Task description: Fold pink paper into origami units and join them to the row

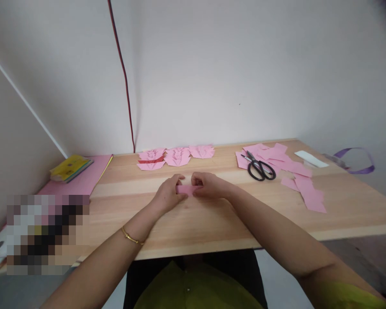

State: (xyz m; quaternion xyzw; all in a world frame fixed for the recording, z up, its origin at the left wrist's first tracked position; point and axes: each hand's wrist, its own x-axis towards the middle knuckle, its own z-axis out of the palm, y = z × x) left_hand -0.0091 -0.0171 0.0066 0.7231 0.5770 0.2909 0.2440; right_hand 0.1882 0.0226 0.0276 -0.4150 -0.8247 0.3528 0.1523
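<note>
A small strip of pink paper (pixel 187 189) is stretched between my two hands, just above the wooden table. Its left end sits between the thumb and fingers of my left hand (pixel 171 192). My right hand (pixel 209 185) pinches the other end, its fingers curled in. Parts of the strip are covered by my fingers, so its folds cannot be made out. Beyond my hands, several folded pink paper pieces (pixel 177 157) lie in a row near the wall, with a red strip (pixel 151 160) across the leftmost ones.
Black-handled scissors (pixel 261 170) rest by scattered pink paper scraps (pixel 304 169) on the right. A white strip (pixel 311 159) lies near the right edge. At the left are pink sheets (pixel 94 174) with a yellow packet (pixel 71 167) on top. The wooden table (pixel 209 234) meets the wall behind.
</note>
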